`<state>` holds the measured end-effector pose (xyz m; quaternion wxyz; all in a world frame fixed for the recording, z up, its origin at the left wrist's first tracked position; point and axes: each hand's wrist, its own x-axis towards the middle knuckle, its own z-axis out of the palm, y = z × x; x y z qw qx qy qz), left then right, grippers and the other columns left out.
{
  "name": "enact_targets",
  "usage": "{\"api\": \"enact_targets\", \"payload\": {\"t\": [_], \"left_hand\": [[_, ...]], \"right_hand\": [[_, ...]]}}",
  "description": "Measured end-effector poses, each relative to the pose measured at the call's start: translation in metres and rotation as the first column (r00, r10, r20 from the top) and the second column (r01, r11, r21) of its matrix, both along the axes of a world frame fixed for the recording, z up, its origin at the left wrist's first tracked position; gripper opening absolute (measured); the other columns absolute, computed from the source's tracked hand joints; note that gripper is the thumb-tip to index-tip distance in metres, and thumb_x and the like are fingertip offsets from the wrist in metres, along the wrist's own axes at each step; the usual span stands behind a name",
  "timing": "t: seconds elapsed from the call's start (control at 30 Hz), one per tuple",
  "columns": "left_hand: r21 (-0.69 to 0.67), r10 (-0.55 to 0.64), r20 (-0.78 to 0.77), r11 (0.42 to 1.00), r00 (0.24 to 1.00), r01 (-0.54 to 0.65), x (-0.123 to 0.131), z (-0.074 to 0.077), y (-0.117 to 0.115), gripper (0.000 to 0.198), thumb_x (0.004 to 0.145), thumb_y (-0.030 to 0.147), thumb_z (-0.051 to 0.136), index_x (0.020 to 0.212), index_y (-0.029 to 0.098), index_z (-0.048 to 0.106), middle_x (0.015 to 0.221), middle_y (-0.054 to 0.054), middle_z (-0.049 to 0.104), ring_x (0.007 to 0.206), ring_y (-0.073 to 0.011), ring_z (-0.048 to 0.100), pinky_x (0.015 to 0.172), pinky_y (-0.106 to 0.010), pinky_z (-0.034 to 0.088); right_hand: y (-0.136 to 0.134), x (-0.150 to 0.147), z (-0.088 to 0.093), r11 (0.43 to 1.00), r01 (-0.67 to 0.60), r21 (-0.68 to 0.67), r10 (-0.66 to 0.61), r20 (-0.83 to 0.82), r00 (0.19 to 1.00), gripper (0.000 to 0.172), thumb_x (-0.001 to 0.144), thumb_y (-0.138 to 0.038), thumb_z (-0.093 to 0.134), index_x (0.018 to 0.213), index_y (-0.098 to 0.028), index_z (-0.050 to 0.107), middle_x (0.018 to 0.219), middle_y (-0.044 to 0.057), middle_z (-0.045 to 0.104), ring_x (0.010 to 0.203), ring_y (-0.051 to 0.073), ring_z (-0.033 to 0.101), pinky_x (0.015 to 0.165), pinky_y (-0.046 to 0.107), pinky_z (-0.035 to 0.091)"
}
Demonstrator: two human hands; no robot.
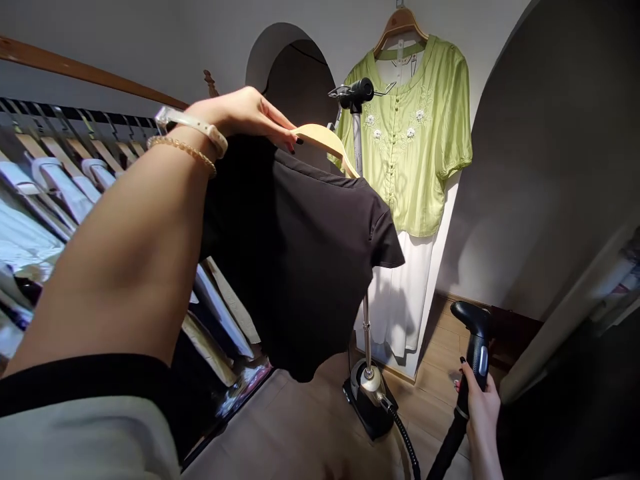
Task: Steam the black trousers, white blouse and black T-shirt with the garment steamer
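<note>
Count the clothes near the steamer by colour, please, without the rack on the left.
Black shirt: 1
Green blouse: 1
White garment: 1
Total: 3

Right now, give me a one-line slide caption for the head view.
Left hand holds a black T-shirt on a wooden hanger; right hand grips a steamer head.

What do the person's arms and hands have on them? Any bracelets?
The left wrist wears a cream band and a thin golden beaded bracelet. The left sleeve is white with a black cuff. Nails on the left hand and right hand are painted dark.
</note>
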<state>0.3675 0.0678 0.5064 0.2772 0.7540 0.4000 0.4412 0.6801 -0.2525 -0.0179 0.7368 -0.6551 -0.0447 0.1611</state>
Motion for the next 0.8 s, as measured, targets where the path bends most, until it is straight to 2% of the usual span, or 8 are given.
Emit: {"api": "enact_targets", "payload": {"t": [0.1,0.23,0.33,0.43,0.57,0.63,0.7,0.8], "left_hand": [[-0.133,-0.138,0.317,0.973,0.938,0.188,0.0,-0.026,0.023,0.051,0.089,0.04,0.075,0.1,-0.009,0.069,0.116,-0.024,0.074,0.144,-0.0444,0.037,0.116,-0.076,0.004],[-0.038,-0.329,0.484,0.918,0.811,0.395,0.014,-0.069,0.063,0.035,0.069,0.014,0.092,0.089,-0.003,0.069,0.093,-0.016,0.078,0.136,-0.0415,0.045,0.111,-0.084,0.01],[0.072,-0.355,0.403,0.931,0.844,0.357,0.03,-0.095,0.088,0.036,0.07,0.007,0.089,0.098,-0.005,0.068,0.083,-0.008,0.078,0.115,-0.029,0.064,0.11,-0.079,0.027],[0.203,-0.397,0.282,0.914,0.873,0.35,0.047,-0.111,0.107,0.043,0.077,0.005,0.082,0.116,-0.004,0.065,0.089,-0.002,0.079,0.09,-0.013,0.07,0.114,-0.066,0.037],[0.33,-0.45,0.177,0.865,0.876,0.378,0.051,-0.12,0.125,0.044,0.086,0.016,0.077,0.123,-0.001,0.061,0.122,-0.011,0.074,0.103,-0.0162,0.068,0.115,-0.062,0.041],[0.46,-0.385,0.107,0.837,0.917,0.298,0.036,-0.131,0.13,0.048,0.089,0.023,0.076,0.127,0.001,0.058,0.135,-0.012,0.068,0.123,-0.0226,0.061,0.12,-0.066,0.031],[0.627,-0.216,0.114,0.772,0.97,0.099,0.012,-0.156,0.134,0.055,0.089,0.026,0.075,0.136,0.007,0.053,0.145,-0.006,0.061,0.139,-0.0242,0.049,0.128,-0.062,0.015],[0.673,-0.082,0.317,0.722,0.945,-0.163,-0.025,-0.229,0.146,0.06,0.092,0.031,0.069,0.147,0.018,0.049,0.156,-0.004,0.05,0.146,-0.021,0.04,0.127,-0.044,0.026]], "right_hand": [[-0.006,0.0,0.0,1.0,0.008,-0.003,-0.008,-0.037,0.999,0.061,0.056,-0.061,0.088,0.092,-0.017,0.066,0.06,-0.003,0.062,0.05,0.013,0.055,0.045,0.022,0.045],[-0.017,0.002,0.0,0.998,0.056,0.038,-0.056,0.007,0.998,0.059,0.058,-0.059,0.089,0.093,-0.018,0.065,0.061,-0.005,0.06,0.049,0.012,0.054,0.045,0.023,0.045],[-0.026,0.003,0.001,0.993,0.12,0.004,-0.12,0.041,0.992,0.061,0.058,-0.06,0.088,0.097,-0.018,0.067,0.063,-0.003,0.062,0.052,0.015,0.057,0.046,0.024,0.047],[-0.033,-0.001,0.005,0.977,0.206,-0.047,-0.202,0.066,0.977,0.063,0.055,-0.058,0.089,0.097,-0.017,0.067,0.065,-0.002,0.064,0.054,0.015,0.059,0.047,0.024,0.047],[-0.034,-0.019,0.019,0.951,0.301,-0.075,-0.294,0.092,0.952,0.06,0.056,-0.057,0.088,0.097,-0.018,0.067,0.066,-0.001,0.063,0.056,0.016,0.06,0.049,0.025,0.048],[-0.029,-0.034,0.025,0.928,0.367,-0.063,-0.357,0.136,0.924,0.058,0.057,-0.055,0.088,0.096,-0.019,0.067,0.069,-0.001,0.063,0.056,0.016,0.059,0.049,0.027,0.049],[-0.019,-0.053,0.028,0.886,0.461,-0.054,-0.445,0.182,0.877,0.057,0.058,-0.055,0.088,0.097,-0.019,0.068,0.073,0.0,0.062,0.056,0.016,0.056,0.049,0.028,0.049],[0.011,-0.091,0.028,0.801,0.598,-0.04,-0.573,0.243,0.783,0.057,0.06,-0.054,0.087,0.102,-0.02,0.071,0.082,0.002,0.064,0.058,0.016,0.054,0.05,0.03,0.048]]}}
